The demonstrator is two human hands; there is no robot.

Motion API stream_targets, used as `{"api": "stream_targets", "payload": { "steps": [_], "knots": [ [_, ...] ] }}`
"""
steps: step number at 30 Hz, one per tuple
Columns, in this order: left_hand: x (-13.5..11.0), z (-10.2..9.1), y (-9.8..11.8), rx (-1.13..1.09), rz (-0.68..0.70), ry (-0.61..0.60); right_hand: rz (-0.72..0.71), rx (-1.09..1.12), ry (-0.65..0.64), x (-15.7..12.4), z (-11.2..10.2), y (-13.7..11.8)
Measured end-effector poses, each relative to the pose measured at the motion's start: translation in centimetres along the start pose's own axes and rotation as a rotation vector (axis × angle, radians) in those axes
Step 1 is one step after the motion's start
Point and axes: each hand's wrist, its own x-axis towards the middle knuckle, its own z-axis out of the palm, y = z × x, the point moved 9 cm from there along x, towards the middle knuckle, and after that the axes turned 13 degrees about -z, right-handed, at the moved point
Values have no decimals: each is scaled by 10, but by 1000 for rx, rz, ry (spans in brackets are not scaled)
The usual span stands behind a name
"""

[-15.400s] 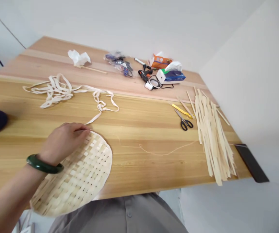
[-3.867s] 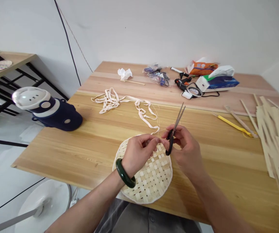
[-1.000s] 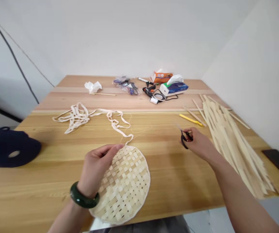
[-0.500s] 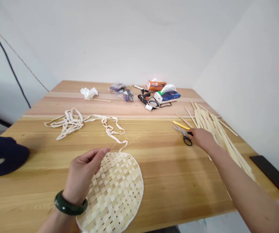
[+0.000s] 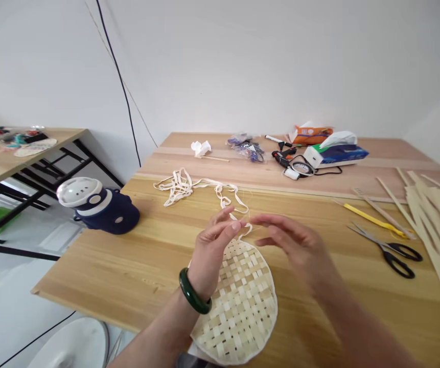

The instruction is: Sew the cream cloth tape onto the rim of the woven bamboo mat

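Observation:
A round woven bamboo-strip panel (image 5: 245,301) with a white fabric edge lies at the table's front. Over its top edge, my left hand (image 5: 212,250), with a dark green bangle at the wrist, has thumb and index finger pinched on a fine thread, barely visible. My right hand (image 5: 300,245) hovers just right of those fingertips, thumb and fingers apart, with nothing visible in it. From the panel's top edge a white fabric tape (image 5: 179,186) runs back to a loose heap. The scissors (image 5: 390,250) lie partly spread on the table at right.
A yellow cutter (image 5: 369,214) and pale bamboo strips (image 5: 434,220) lie at right. Toward the back are a glue gun (image 5: 284,156), a tissue pack (image 5: 334,152), bagged items (image 5: 246,146) and crumpled tissue (image 5: 201,148). A blue-and-white jug (image 5: 108,209) stands at the left edge.
My right hand has left the scissors on the table and come over beside my left hand. The view has swung left, bringing the whole jug and another table into sight.

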Motion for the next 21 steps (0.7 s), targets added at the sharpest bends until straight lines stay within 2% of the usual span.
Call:
{"api": "stream_targets", "payload": {
  "steps": [3, 5, 8, 15, 21],
  "knots": [
    [-3, 0, 7, 14, 86, 27, 37, 332, 62, 4, 44, 7],
    [-4, -4, 8, -18, 108, 63, 84, 456, 90, 5, 59, 14],
    [-6, -11, 7, -50, 108, 127, 134, 476, 66, 4, 71, 20],
    [-4, -14, -5, -219, 63, 130, 204, 362, 30, 1, 77, 26],
    [0, -6, -20, -416, -72, 34, 183, 240, 154, 2, 61, 23]
  ]
}}
